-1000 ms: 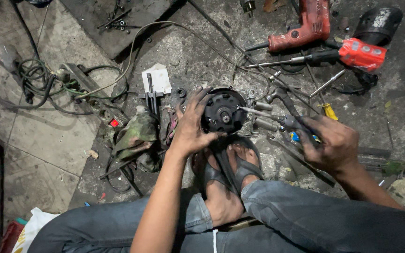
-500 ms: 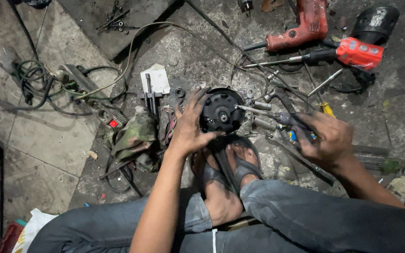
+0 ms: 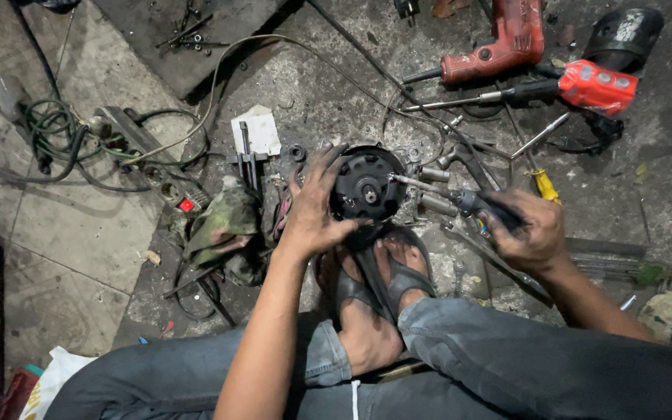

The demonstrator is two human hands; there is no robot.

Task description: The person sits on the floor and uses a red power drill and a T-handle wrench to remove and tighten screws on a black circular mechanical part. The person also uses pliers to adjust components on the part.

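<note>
A round black metal part with a slotted face [image 3: 367,185] sits on the grimy floor just beyond my sandalled feet [image 3: 379,292]. My left hand [image 3: 314,208] rests on its left rim, fingers spread over the edge. My right hand [image 3: 529,229] grips the dark handle of a screwdriver [image 3: 437,190]; its shaft points left and the tip meets the upper right of the black part.
Two red power drills [image 3: 499,48] [image 3: 596,84] lie at the far right. Loose wrenches and sockets [image 3: 460,159] crowd the part's right side. A camouflage rag [image 3: 227,222], a power strip [image 3: 161,179] and green cable coils [image 3: 56,128] lie left. A yellow-handled tool [image 3: 542,185] lies behind my right hand.
My right hand has brought the screwdriver leftward so that its tip now reaches the black part. My left hand stays on the part's rim.
</note>
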